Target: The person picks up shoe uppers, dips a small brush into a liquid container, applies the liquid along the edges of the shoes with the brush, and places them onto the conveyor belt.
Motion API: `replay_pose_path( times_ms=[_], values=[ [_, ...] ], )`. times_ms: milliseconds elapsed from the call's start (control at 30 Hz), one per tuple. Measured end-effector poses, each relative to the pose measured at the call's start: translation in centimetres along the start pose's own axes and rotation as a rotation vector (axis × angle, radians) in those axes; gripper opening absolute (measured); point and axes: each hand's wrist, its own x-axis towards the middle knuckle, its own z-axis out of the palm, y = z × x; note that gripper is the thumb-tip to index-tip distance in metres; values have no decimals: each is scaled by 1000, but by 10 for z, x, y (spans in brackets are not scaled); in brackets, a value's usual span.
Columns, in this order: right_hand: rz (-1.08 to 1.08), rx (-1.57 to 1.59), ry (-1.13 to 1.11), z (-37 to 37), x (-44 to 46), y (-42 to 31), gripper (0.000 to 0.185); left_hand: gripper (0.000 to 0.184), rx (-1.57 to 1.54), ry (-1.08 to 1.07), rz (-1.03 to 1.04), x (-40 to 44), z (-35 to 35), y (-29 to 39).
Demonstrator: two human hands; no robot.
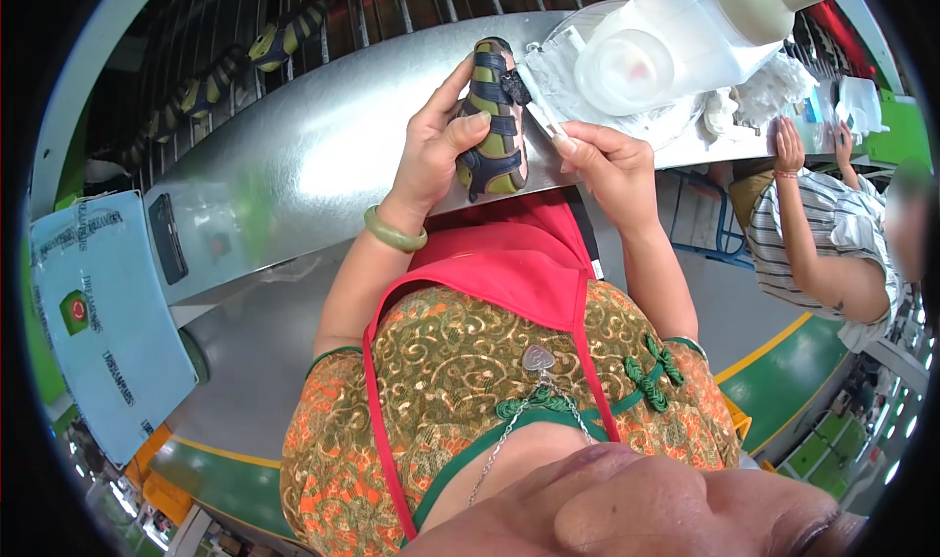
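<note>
My left hand (443, 131), with a green bangle at the wrist, is wrapped round a small navy and olive strapped sandal (494, 131), its thumb pressed on the straps. The sandal is held toe-to-heel upright in the view, above the near edge of the metal bench. On its right side my right hand (607, 161) pinches a thin white stick (543, 118) between thumb and fingers. The stick's far end points towards the sandal's dark strap edge; whether it touches cannot be made out.
A translucent plastic bottle (651, 53) and white rags (778, 87) are at the right of the metal bench (313, 156). Behind run rollers carrying more sandals (284, 36). A phone (167, 236) and blue box (108, 312) are left. A co-worker's hand (789, 146) rests at the right edge.
</note>
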Motion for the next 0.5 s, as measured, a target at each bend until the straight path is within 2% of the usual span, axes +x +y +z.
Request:
replay_pose_path(
  times_ms=[333,400,500],
  values=[
    [-105,-221,135,-2,17,0,19,66,43,-44,-96,-7,1,6],
    [-128,-256,161,-2,19,0,19,72,-11,-10,-156,-8,0,7],
    [-213,-286,75,-7,21,-2,20,71,-54,-6,-149,-7,0,8]
  ],
)
